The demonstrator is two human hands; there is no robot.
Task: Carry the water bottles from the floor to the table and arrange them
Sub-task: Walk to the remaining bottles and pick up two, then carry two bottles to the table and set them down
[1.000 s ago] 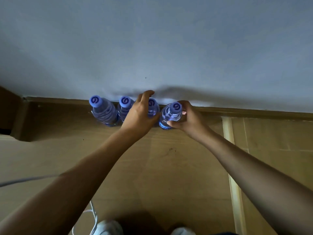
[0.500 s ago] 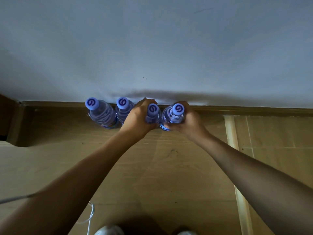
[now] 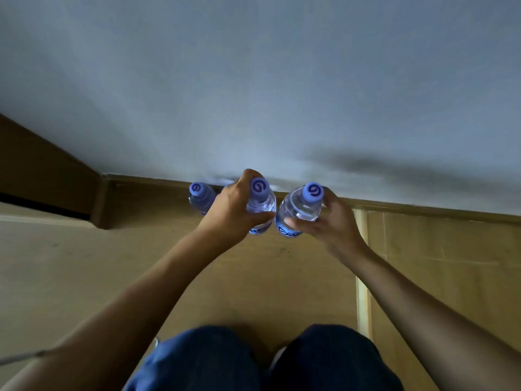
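Observation:
Clear water bottles with purple caps are by the wall. My left hand (image 3: 232, 214) grips one bottle (image 3: 261, 203) round its body, lifted off the wooden floor. My right hand (image 3: 329, 221) grips a second bottle (image 3: 301, 206) the same way, just to the right, the two bottles a little apart. A third bottle (image 3: 200, 196) still stands on the floor against the skirting, left of my left hand. Another bottle seen earlier is hidden behind my left hand.
A pale wall (image 3: 253, 94) rises straight ahead above a wooden skirting board (image 3: 423, 210). A dark wooden piece (image 3: 42, 170) juts in at the left. My knees in dark trousers (image 3: 253, 362) are below; a thin cable (image 3: 22, 356) lies at lower left.
Both hands have closed round their bottles and raised them off the floor toward me. The view has shifted so my knees show and the left bottles sit further behind my hand.

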